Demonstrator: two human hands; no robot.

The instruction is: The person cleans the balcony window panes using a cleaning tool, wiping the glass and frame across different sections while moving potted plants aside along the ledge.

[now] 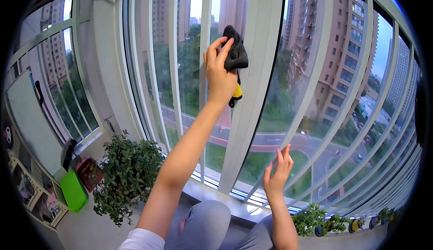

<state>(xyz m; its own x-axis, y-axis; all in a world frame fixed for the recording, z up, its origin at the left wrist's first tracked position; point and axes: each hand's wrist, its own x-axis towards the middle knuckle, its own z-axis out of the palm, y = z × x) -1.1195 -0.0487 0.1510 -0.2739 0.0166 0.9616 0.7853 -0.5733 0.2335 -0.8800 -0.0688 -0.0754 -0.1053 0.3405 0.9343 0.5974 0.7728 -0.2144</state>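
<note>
My left hand (pixel 221 76) is raised in front of the window, its fingers closed on a bunched dark grey cloth (pixel 237 53). The cloth is at the white window frame (pixel 252 69), beside a vertical bar. Below it, by my wrist, hangs a yellow and black piece (pixel 237 92); whether it belongs to the cloth I cannot tell. Lower down, my right hand (pixel 278 173) has its fingers stretched upward against a slanting white bar (pixel 297 130) and holds nothing. Part of its palm side is hidden from me.
White bars run across the tall windows, with buildings and a road outside. A leafy plant (pixel 126 173) stands at the lower left, near a green dustpan-like object (pixel 73 190) and a shelf (pixel 34 182). Several small potted plants (pixel 311 219) line the lower right. My knees (pixel 207 225) are below.
</note>
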